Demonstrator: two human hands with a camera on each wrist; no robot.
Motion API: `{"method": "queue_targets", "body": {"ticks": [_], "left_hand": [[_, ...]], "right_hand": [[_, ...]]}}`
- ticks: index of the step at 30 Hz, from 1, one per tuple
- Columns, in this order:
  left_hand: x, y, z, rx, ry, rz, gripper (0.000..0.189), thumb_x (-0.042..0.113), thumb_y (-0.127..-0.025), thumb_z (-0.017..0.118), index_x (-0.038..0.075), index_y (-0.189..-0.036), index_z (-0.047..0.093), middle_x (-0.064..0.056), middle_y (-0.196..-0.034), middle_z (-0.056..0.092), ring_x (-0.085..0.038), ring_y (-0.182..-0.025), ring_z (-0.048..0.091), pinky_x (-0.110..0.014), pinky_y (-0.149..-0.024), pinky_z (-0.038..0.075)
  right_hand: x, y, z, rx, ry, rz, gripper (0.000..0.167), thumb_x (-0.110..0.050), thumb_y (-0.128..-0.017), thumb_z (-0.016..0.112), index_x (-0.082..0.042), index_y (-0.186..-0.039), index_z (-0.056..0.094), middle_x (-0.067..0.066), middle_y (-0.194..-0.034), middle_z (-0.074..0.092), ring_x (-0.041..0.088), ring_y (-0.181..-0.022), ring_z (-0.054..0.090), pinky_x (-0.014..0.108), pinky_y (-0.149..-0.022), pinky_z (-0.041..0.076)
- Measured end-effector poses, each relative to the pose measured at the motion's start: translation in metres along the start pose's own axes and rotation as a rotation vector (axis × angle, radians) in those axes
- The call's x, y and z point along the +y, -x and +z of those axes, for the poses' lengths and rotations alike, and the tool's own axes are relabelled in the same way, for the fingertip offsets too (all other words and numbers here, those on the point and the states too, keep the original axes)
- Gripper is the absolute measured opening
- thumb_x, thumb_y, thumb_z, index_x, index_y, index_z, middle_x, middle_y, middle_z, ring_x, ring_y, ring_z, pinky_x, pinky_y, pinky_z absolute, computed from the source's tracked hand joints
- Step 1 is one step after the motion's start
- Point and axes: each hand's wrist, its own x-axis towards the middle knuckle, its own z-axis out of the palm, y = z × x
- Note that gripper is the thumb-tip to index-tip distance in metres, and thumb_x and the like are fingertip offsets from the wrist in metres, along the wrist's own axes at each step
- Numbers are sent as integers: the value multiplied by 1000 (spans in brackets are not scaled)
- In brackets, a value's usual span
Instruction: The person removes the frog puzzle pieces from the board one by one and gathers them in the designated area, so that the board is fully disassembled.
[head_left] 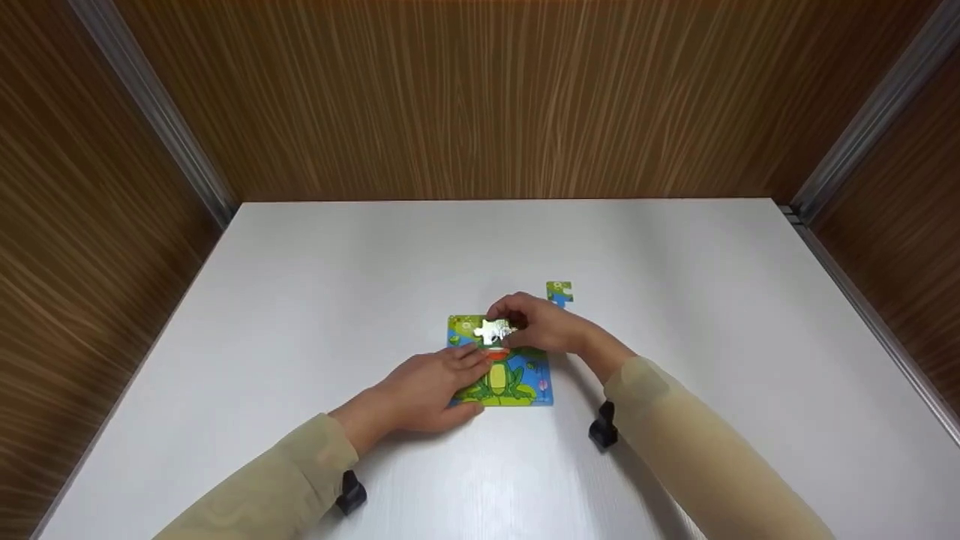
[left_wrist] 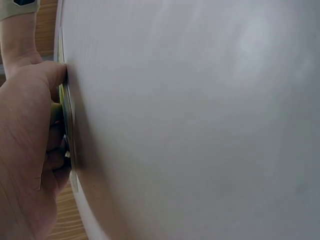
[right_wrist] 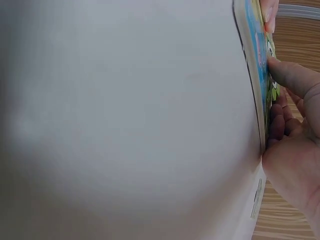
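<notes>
A frog jigsaw puzzle (head_left: 499,382) with a green and blue picture lies flat on the table in the head view. My left hand (head_left: 435,386) rests across its left side, fingers extended over the frog and thumb along the near edge. My right hand (head_left: 544,324) pinches a puzzle piece (head_left: 491,331) between thumb and fingers at the upper part of the board; glare whitens its surface. The right wrist view shows the thumb (right_wrist: 287,75) against this piece, close over the board's layered edge (right_wrist: 252,65). Parts of the board are hidden beneath both hands.
Another puzzle piece (head_left: 557,289), green and blue, lies on the white table (head_left: 360,285) just beyond my right hand. Wood-grain panels (head_left: 480,97) stand behind the table and along both sides. Black wrist mounts hang under both sleeves.
</notes>
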Motion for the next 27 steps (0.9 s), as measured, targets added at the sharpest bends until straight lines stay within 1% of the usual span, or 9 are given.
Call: {"method": "queue_targets", "body": {"ticks": [4,7,11,15,21,27], "left_hand": [[0,-1,1,6,1,-2,69,52,-108,48,11,-163,43,-6,-168,38,-27,-157,33,-49,-119,40],[0,-1,1,7,2,-4,69,52,-108,49,11,-163,44,-6,-168,39,-27,-157,33,-49,-119,40],[0,0,2,7,4,-6,69,52,-108,49,11,-163,44,-6,-167,40,-27,-157,33,-50,-119,40],[1,1,2,9,2,-10,68,52,-108,49,11,-162,45,-5,-167,40,-27,-157,33,-50,-119,41],[1,0,1,7,-3,-15,68,52,-108,49,12,-163,44,-5,-167,40,-27,-157,33,-50,-119,41],[2,1,0,2,4,-21,68,51,-108,50,11,-163,43,-5,-168,39,-27,-157,32,-49,-119,40]], "right_hand": [[1,1,-1,-1,-42,16,46,-4,-96,77,-9,-140,64,8,-136,62,27,-123,56,45,-114,45],[1,2,-1,1,-61,27,48,-3,-96,78,-9,-141,64,9,-137,62,28,-126,57,46,-116,44],[1,2,0,7,-54,28,45,-3,-95,78,-11,-137,66,6,-135,62,26,-123,56,44,-116,43],[2,2,0,-1,-71,15,43,-2,-94,78,-12,-135,66,5,-132,64,25,-119,56,42,-114,43],[4,3,-1,7,-86,17,44,-6,-95,79,-15,-136,68,5,-131,65,25,-113,54,39,-106,45],[4,3,-1,18,-82,41,49,-5,-94,80,-18,-140,69,2,-136,65,23,-116,54,39,-108,45]]}}
